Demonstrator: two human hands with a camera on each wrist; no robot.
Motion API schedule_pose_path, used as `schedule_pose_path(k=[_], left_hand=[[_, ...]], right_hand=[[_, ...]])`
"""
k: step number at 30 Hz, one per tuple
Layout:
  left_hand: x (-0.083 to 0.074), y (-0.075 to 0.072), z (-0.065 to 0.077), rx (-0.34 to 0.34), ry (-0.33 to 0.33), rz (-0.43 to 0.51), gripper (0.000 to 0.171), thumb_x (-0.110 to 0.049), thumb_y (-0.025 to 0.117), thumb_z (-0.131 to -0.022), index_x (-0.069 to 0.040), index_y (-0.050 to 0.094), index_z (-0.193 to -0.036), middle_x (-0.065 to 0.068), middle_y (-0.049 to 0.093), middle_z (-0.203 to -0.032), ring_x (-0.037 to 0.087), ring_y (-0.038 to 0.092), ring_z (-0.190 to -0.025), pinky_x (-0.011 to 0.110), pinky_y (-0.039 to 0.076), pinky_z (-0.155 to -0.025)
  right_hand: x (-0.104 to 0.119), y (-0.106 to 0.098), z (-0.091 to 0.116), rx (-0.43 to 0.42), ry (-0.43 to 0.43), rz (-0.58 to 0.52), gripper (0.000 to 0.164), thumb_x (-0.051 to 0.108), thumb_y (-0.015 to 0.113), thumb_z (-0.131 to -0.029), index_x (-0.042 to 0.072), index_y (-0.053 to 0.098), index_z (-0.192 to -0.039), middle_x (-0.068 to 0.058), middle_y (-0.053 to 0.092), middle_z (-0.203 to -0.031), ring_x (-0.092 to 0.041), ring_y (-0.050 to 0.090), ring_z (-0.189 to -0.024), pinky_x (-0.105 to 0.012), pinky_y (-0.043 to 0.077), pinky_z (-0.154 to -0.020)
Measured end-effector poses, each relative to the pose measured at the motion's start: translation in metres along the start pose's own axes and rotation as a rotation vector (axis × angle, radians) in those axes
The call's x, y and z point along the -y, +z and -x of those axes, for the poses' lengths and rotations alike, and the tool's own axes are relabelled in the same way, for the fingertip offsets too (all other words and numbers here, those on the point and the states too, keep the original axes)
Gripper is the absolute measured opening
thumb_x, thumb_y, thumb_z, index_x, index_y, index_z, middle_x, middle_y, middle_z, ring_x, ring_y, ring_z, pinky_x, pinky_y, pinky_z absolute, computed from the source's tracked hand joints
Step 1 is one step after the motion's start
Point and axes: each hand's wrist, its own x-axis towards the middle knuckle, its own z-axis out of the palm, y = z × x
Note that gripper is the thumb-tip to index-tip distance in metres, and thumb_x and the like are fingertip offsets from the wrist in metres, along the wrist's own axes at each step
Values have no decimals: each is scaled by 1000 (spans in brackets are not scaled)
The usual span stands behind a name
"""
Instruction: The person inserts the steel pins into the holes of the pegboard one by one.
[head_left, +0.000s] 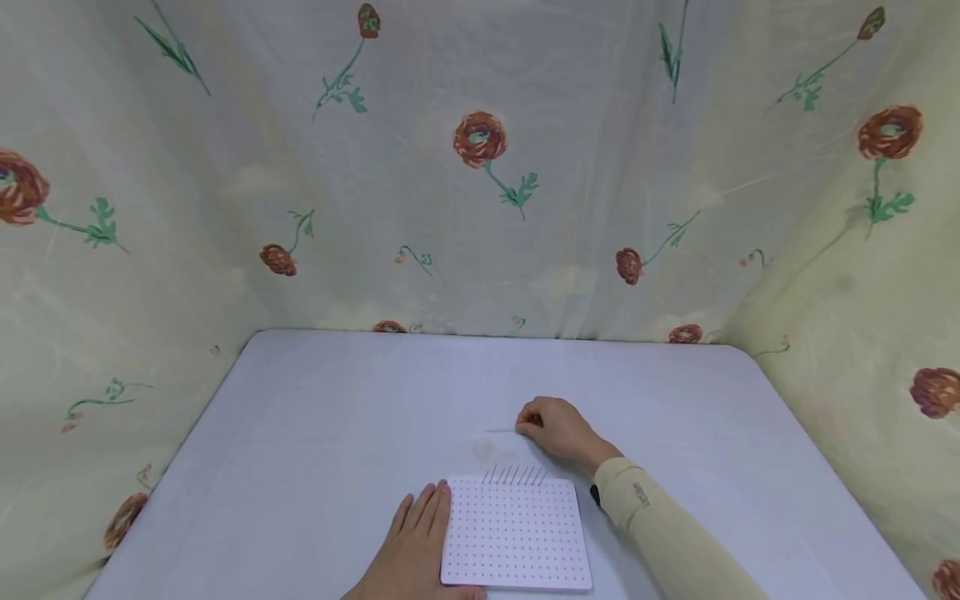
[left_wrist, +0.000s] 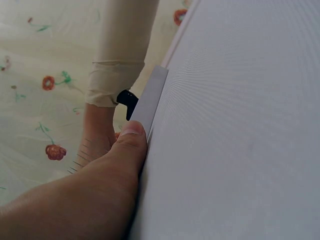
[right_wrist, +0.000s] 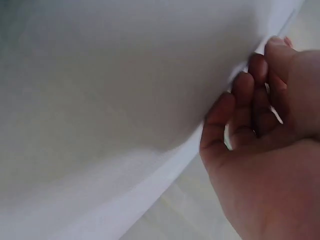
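A white pegboard (head_left: 517, 537) with a grid of small holes lies on the table in the head view. Several thin metal pins (head_left: 513, 476) stand tilted in a row along its far edge. My left hand (head_left: 412, 542) lies at the board's left side, fingers straight along that edge and thumb at the near edge. In the left wrist view the thumb (left_wrist: 132, 131) touches the board's side (left_wrist: 152, 95). Beyond the board, close over the table, my right hand (head_left: 558, 429) pinches one end of a thin pin (head_left: 498, 431), which points left. The right fingers (right_wrist: 242, 90) are curled in the right wrist view.
The white table (head_left: 337, 417) has rounded far corners. A flower-printed curtain (head_left: 480, 250) hangs behind it and along both sides. A dark band (head_left: 596, 494) shows at the right wrist, beside the cream sleeve (head_left: 660, 525).
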Motion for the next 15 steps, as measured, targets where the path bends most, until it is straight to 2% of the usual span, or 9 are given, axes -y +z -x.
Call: schedule_pose_path(k=[4, 9, 15], left_hand=[[0, 0, 0, -9, 17, -10, 135, -92, 56, -73, 9, 24, -157, 24, 30, -165, 39, 31, -153, 59, 28, -120], [-2, 0, 1, 12, 13, -2, 134, -90, 58, -74, 9, 24, -157, 25, 30, -165, 40, 30, -153, 60, 28, -120], [-2, -3, 0, 12, -8, 17, 136, -92, 57, -72, 8, 22, -158, 24, 29, -166, 39, 29, -154, 59, 26, -121]], right_hand=[[-2, -4, 7, -6, 46, -42, 5, 19, 68, -99, 16, 70, -95, 3, 66, -92, -13, 57, -87, -36, 49, -86], [-3, -13, 19, -44, 88, -106, 9, 18, 63, -102, 12, 68, -106, -2, 68, -103, -17, 61, -96, -39, 52, -89], [-2, -32, 31, -105, 60, -135, 11, 18, 63, -102, 10, 68, -107, -4, 70, -104, -19, 64, -96, -36, 53, -83]])
